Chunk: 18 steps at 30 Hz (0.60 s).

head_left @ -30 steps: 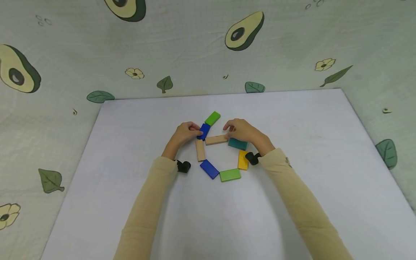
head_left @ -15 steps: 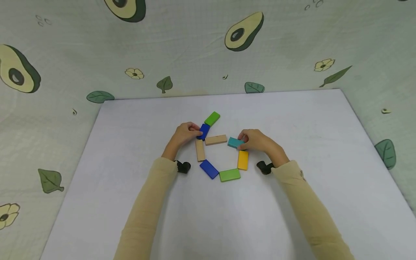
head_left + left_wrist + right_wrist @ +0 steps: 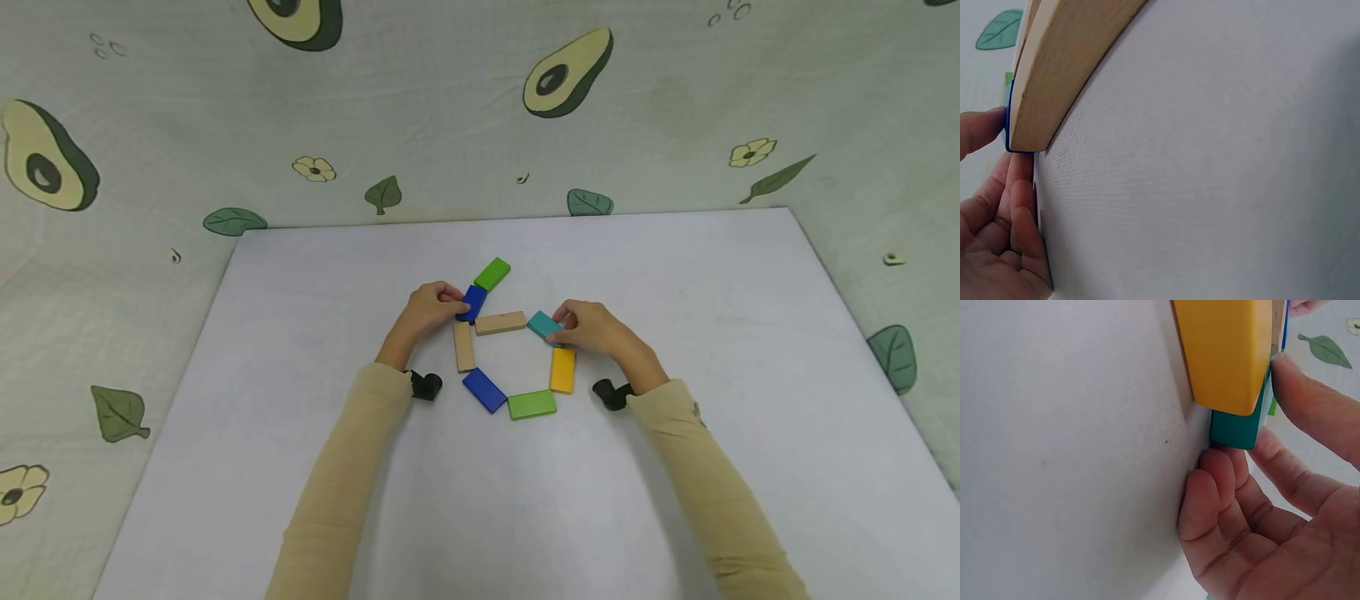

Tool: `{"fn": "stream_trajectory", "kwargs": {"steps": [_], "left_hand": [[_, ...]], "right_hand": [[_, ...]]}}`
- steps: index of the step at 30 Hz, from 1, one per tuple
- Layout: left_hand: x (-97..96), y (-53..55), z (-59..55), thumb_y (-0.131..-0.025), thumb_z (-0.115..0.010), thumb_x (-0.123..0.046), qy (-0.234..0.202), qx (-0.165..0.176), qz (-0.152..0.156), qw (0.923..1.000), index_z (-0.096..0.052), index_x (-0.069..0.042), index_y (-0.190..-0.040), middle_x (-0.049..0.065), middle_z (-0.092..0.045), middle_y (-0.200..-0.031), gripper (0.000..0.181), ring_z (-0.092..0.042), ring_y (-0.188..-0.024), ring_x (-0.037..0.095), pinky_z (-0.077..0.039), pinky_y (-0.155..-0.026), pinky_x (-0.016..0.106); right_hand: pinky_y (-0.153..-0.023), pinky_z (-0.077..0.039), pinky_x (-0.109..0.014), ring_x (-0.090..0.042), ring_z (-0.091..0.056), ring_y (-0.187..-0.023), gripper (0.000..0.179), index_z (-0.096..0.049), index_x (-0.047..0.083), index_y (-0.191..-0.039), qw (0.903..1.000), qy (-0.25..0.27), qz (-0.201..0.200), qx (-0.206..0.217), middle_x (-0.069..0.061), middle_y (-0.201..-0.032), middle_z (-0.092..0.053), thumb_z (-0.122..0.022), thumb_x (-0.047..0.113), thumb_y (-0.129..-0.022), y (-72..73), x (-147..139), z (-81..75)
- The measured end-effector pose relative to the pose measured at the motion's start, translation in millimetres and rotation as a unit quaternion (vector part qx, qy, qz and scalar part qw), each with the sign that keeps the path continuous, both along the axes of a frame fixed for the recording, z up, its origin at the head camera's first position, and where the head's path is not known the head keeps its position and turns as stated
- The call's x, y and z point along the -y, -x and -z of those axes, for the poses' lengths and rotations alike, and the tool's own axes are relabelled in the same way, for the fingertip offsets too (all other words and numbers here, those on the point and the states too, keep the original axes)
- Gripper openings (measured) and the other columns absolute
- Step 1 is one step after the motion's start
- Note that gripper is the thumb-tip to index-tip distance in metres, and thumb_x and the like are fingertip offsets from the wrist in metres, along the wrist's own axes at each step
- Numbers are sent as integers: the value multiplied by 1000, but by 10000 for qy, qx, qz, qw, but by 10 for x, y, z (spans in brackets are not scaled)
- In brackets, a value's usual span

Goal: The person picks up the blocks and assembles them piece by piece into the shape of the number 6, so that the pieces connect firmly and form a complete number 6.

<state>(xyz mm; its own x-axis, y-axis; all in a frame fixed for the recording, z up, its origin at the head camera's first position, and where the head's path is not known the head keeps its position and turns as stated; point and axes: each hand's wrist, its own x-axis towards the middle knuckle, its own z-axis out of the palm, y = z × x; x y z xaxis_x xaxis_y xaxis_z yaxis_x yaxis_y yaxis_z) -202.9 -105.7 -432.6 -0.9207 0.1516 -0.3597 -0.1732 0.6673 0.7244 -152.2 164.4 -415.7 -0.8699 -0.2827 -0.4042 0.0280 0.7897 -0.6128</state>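
My left hand [image 3: 431,308] pinches a blue block [image 3: 474,302] at the upper left of a ring of flat blocks. In the left wrist view, the thumb and fingers lie on either side of that blue block [image 3: 1008,128], partly behind a plain wooden block [image 3: 1054,69]. With thumb and fingers, my right hand [image 3: 596,327] holds a teal block [image 3: 542,324] slantwise at the ring's upper right. The right wrist view has the teal block [image 3: 1233,431] just beyond a yellow block [image 3: 1222,356]. Between the two hands lies a horizontal wooden block [image 3: 500,323].
A green block [image 3: 492,273] touches the held blue one's far end. Round the ring's lower side lie an upright wooden block [image 3: 463,347], another blue block [image 3: 484,390], a light green block [image 3: 532,405] and the yellow block [image 3: 562,370]. All rest on a white table [image 3: 480,517].
My right hand has moved right from the horizontal wooden block to the teal block and taken hold of it. The teal block has turned to a steeper slant. My left hand stays put.
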Motion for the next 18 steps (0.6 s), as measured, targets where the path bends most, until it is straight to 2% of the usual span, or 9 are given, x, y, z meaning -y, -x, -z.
{"fn": "stream_trajectory", "kwargs": {"steps": [18], "left_hand": [[8,-23,10,-81,-65,-28,-13,-29,15,10000,-60,-9,-105,8,-61,-96,32,-54,-88,20,-42,-78,31]], "right_hand": [[-70,-39,-28,-23,-48,-83,37,-54,3,-112,9999,65,-37,-101,-11,-93,-54,-62,26,-85,-24,16,37]]}}
